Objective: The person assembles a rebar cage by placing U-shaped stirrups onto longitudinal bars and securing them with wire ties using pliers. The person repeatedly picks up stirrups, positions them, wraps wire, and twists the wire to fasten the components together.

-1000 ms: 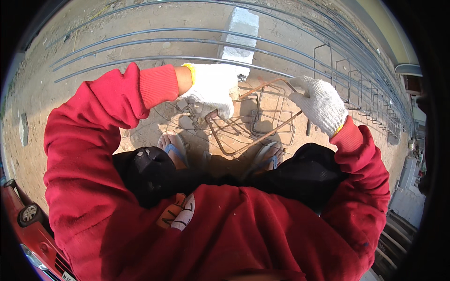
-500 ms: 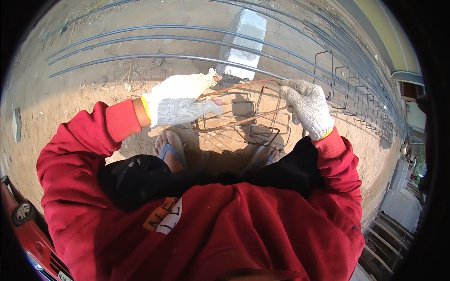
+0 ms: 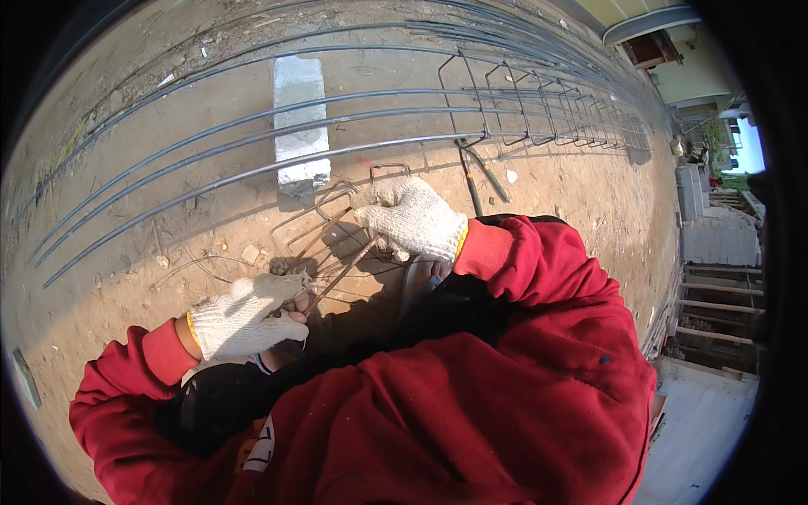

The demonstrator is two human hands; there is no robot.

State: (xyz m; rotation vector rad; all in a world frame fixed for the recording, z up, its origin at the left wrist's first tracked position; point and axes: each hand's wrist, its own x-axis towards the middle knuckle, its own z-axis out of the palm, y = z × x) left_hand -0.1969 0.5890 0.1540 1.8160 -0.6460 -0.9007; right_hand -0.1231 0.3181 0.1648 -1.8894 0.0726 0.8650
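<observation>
Left hand (image 3: 248, 316), white knit glove, lower left of centre: fingers curled shut on the near corner of a bundle of steel wire loops (image 3: 324, 244), rectangular rebar ties, rusty brown. Right hand (image 3: 412, 217), same glove, centre of frame: closed over the far top edge of the same bundle, one loop end poking up just above the knuckles. So both grips are clamped on the loops, one at each end, bundle held just above the dirt ground (image 3: 168, 244) at centre frame.

Handling judgement: stiff, springy bent steel, light per piece. Loose in the stack, so they will likely splay or snag on each other. Rough surface, not slippery in knit gloves. Best hold looks like straight sides, away from the cut hooked ends.

Outward: long parallel steel bars (image 3: 210, 151) run across the upper frame, resting on a pale concrete block (image 3: 299, 118) at upper centre. Upper right, loops already set on the bars form a cage (image 3: 547, 101). A long-handled tool (image 3: 473, 181) lies on the ground just right of the right hand.
</observation>
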